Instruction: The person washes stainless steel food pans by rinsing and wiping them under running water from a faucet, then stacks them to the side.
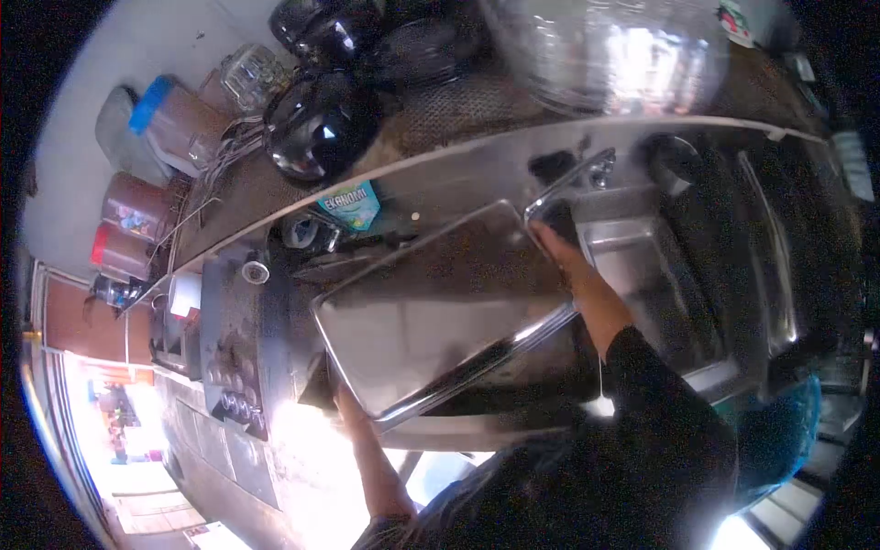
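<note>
A large rectangular metal tray (440,293) is held tilted over the counter, left of the sink. At its lower left corner my left hand (346,403) grips the edge, with the fingers mostly hidden behind the metal. My right hand (553,246) holds the tray's right side near the upper corner, its fingers partly out of sight. The metal sink (632,266) lies just right of my right forearm. A blue-green packet (353,205) stands behind the tray.
Above, a shelf (458,110) bears a black pot (316,124) and a large clear bowl (614,55). Jars, one with a blue lid (154,105), stand at the upper left. A stove (240,348) is at the left, and a blue-green tub (793,431) at the lower right.
</note>
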`<state>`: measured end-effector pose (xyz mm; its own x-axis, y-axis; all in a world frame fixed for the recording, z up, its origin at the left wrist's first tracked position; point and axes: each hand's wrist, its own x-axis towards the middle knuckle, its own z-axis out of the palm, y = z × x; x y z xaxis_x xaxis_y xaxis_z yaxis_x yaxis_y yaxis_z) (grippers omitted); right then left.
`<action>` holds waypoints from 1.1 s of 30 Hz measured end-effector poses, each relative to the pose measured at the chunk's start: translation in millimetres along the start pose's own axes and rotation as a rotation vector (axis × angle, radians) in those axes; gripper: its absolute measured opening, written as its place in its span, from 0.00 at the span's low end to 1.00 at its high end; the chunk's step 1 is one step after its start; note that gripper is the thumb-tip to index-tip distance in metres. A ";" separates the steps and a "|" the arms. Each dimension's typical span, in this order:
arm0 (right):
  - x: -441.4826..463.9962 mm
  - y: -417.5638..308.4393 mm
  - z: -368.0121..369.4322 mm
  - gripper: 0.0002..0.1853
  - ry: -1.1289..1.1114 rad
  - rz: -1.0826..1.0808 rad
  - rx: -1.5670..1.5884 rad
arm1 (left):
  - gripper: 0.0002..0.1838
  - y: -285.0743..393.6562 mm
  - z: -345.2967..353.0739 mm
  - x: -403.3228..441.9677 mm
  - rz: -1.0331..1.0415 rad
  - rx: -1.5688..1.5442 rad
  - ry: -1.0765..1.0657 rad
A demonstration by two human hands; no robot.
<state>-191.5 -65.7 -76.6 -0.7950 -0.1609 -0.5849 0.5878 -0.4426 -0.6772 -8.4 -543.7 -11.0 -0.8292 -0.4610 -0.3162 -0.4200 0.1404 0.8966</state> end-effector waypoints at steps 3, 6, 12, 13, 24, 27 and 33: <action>80.9 15.0 -32.6 0.32 -0.022 -0.178 0.044 | 0.26 -16.3 9.3 40.5 0.108 -0.107 -0.003; 95.3 16.5 -51.4 0.34 -0.004 -0.388 -0.160 | 0.23 -6.7 25.1 67.1 0.110 -0.097 -0.027; 49.8 -10.6 -72.3 0.36 0.068 -0.217 -0.391 | 0.23 -38.5 36.6 129.1 0.386 0.221 -0.185; 36.0 -15.7 -72.0 0.36 0.177 -0.222 -0.409 | 0.24 -23.6 48.6 124.9 0.198 0.044 -0.270; -26.4 10.0 -172.6 0.41 0.613 -0.296 -0.335 | 0.31 33.1 194.2 129.0 -0.077 -0.139 -0.534; -25.4 28.0 -221.9 0.41 0.744 -0.205 -0.422 | 0.34 19.9 231.4 149.3 -0.081 -0.137 -0.604; -41.1 29.4 -284.6 0.36 0.839 -0.367 -0.180 | 0.37 21.1 290.4 159.6 0.023 0.031 -0.662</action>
<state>-98.9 179.0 -199.6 -0.6086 0.6829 -0.4042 0.3915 -0.1847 -0.9015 -256.7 -359.8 -132.6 -0.8857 0.1768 -0.4293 -0.4013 0.1738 0.8993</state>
